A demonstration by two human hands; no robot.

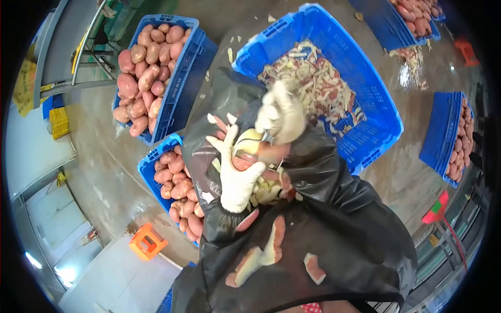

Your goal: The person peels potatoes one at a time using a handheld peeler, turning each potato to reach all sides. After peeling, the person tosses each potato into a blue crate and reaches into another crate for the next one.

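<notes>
My left hand [233, 175], in a white glove, grips a partly peeled sweet potato [254, 152] over my lap. My right hand [282, 112], also in a white glove and blurred, holds a metal peeler [246, 142] against the potato's pale peeled top. Strips of pink and white peel [261, 255] lie on my black apron [334, 235]. Just beyond my hands stands a blue crate of peelings [321, 86].
A blue crate of unpeeled sweet potatoes [151, 78] stands at upper left, another [177, 188] beside my left knee. More blue crates of potatoes sit at the top right [412, 15] and right [451, 135]. An orange stool [147, 241] stands at lower left on the wet concrete floor.
</notes>
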